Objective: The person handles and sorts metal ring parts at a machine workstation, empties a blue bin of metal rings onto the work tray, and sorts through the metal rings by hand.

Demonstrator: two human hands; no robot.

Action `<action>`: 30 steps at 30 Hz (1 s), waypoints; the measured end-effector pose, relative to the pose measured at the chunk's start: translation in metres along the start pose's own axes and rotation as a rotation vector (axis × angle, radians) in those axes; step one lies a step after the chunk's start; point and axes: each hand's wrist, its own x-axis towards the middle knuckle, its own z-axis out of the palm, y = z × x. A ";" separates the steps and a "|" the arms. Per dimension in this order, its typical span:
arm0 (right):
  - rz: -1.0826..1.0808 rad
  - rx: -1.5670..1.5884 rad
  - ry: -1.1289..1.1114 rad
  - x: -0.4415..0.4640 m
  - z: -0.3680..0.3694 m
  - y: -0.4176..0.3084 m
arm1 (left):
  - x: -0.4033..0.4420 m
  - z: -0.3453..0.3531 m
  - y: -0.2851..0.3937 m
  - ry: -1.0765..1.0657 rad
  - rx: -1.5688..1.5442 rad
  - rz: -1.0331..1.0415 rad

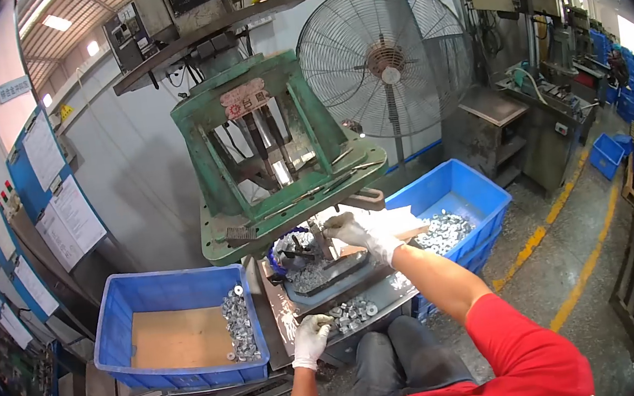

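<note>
Small metal parts (353,314): loose pile on the bench (394,293), front edge, between operator's legs and the press tray (318,301). L hand (312,339), white glove, just beside pile's left end, fingers curled; can't tell if its grip is pinching a part or just closed on itself. R hand (351,230), also gloved, is reaching in under the press (287,209), above the tray's far side; fingers bent down, grip state n/a from this angle, can't confirm a part in it.

Tray has more small metal bits (309,278) in it, too fine to ID.

Status, my read: mid-run, nowhere near wrapped up. L blue bin (188,376) has parts (239,326) heaped along its right wall only, brown base showing over the rest. R blue bin (483,227) has a bigger spread of parts (441,232), near end. Which bin is in vs. out: can't tell, so no % done. Bench pile looks like qty left to work, approx., n/c.

Behind: big floor fan (387,63), clipboards (70,220) on L.
</note>
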 end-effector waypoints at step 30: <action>-0.236 0.338 0.003 -0.156 0.102 0.019 | -0.003 0.010 0.064 0.198 -0.566 -0.215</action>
